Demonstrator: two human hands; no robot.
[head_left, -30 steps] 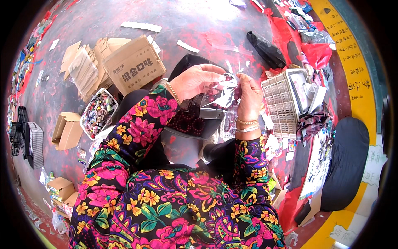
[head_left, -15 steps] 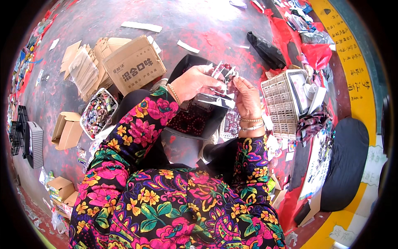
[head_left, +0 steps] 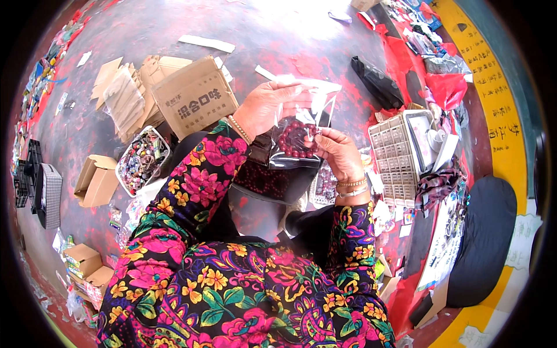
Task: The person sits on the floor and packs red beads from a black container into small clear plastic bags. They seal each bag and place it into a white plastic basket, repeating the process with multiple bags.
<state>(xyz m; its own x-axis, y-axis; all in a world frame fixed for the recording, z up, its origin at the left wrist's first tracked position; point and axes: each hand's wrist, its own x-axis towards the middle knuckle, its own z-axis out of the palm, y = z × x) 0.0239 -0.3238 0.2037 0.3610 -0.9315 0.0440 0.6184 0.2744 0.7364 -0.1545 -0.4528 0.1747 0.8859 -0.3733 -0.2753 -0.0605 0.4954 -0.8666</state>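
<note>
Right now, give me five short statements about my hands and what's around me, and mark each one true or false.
1. Your left hand holds the upper part of a clear plastic bag. True.
2. A dark red bead bracelet shows inside that bag. True.
3. Your right hand is down in the white lattice basket. False: your right hand is at the bag, beside the beads; the white lattice basket stands farther right.
4. Both your sleeves are plain white. False: the sleeves are black with bright flowers.
5. Printed brown cardboard is to the left of your left hand. True.
</note>
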